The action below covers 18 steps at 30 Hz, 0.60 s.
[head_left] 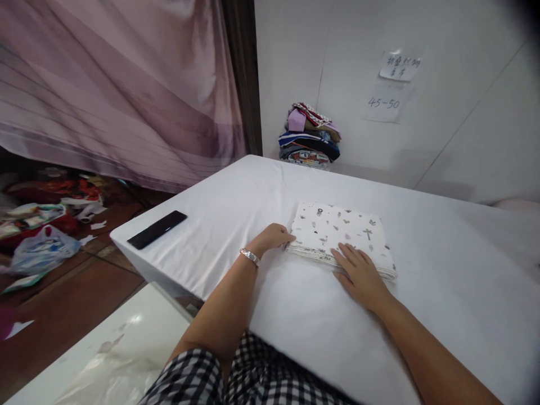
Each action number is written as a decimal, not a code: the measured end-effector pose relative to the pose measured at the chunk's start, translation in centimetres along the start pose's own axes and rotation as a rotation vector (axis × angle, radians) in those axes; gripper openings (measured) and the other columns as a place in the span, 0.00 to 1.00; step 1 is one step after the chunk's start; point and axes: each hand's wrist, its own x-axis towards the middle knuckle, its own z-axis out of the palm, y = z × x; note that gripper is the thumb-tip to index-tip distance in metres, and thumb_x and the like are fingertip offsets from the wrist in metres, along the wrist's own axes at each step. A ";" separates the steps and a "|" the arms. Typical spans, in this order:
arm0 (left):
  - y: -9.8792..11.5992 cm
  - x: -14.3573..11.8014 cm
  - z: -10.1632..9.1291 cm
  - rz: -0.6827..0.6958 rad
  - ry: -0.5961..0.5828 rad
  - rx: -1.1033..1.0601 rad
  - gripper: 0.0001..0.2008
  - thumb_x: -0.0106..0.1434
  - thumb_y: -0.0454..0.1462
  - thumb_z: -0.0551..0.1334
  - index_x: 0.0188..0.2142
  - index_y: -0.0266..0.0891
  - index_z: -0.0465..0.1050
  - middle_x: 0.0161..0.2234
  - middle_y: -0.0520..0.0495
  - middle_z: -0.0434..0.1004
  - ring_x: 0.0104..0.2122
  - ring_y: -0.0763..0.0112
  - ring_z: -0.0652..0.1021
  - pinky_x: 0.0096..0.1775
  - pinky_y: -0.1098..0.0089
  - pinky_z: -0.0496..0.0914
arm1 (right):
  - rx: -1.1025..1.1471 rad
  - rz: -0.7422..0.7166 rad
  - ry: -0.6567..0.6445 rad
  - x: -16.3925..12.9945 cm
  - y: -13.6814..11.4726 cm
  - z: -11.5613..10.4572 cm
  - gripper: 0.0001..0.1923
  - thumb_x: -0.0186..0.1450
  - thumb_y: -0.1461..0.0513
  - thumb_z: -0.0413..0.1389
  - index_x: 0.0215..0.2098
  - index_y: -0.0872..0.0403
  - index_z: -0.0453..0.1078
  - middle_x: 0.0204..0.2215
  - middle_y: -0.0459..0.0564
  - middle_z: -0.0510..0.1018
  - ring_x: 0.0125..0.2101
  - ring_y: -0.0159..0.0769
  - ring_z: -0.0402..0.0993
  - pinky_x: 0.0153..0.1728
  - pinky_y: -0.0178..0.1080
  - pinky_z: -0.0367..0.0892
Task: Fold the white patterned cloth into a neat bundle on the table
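A folded white cloth with small printed plants and animals lies flat on the white-covered table, its layered edge facing me. My left hand, with a silver bracelet at the wrist, pinches the cloth's near left corner between thumb and fingers. Over the near edge, right of its middle, my right hand rests with fingers spread on the top layer and the thumb low at the fold. The underside of the cloth is hidden.
A black flat device lies near the table's left edge. Against the wall stands a pile of folded fabrics. Left of the table hangs a pink curtain; bags lie on the floor. A white surface adjoins at lower left.
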 end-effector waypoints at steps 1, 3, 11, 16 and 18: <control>0.0 0.0 0.0 -0.009 0.000 0.014 0.15 0.48 0.44 0.63 0.16 0.39 0.60 0.13 0.55 0.59 0.15 0.79 0.58 0.23 0.71 0.53 | -0.003 0.000 -0.002 0.0 0.0 0.0 0.26 0.68 0.55 0.43 0.64 0.47 0.50 0.63 0.53 0.55 0.62 0.47 0.50 0.57 0.54 0.53; 0.1 0.0 0.0 -0.007 -0.008 0.037 0.16 0.49 0.45 0.62 0.16 0.38 0.62 0.13 0.54 0.60 0.16 0.78 0.59 0.23 0.71 0.54 | -0.012 0.003 -0.003 0.0 -0.1 -0.1 0.26 0.68 0.55 0.43 0.64 0.48 0.51 0.63 0.54 0.56 0.62 0.47 0.50 0.57 0.53 0.52; 0.5 -0.3 0.2 0.032 0.028 -0.048 0.13 0.48 0.41 0.63 0.16 0.38 0.60 0.14 0.55 0.59 0.17 0.79 0.58 0.22 0.72 0.52 | -0.029 -0.008 0.015 0.0 0.0 0.1 0.26 0.68 0.55 0.43 0.64 0.48 0.49 0.63 0.53 0.56 0.62 0.46 0.51 0.57 0.53 0.53; 0.4 0.0 -0.1 0.045 -0.026 -0.151 0.14 0.48 0.40 0.62 0.16 0.38 0.59 0.14 0.55 0.58 0.17 0.80 0.58 0.23 0.73 0.53 | -0.057 -0.020 0.017 0.0 0.1 0.1 0.26 0.68 0.55 0.44 0.63 0.50 0.51 0.62 0.54 0.56 0.62 0.46 0.50 0.57 0.52 0.53; 0.0 0.2 -0.1 0.027 -0.068 -0.121 0.13 0.48 0.40 0.63 0.15 0.38 0.60 0.14 0.54 0.59 0.16 0.80 0.58 0.22 0.73 0.53 | -0.058 -0.016 0.020 0.0 0.1 0.1 0.26 0.68 0.55 0.44 0.64 0.49 0.51 0.62 0.54 0.56 0.62 0.46 0.49 0.57 0.52 0.53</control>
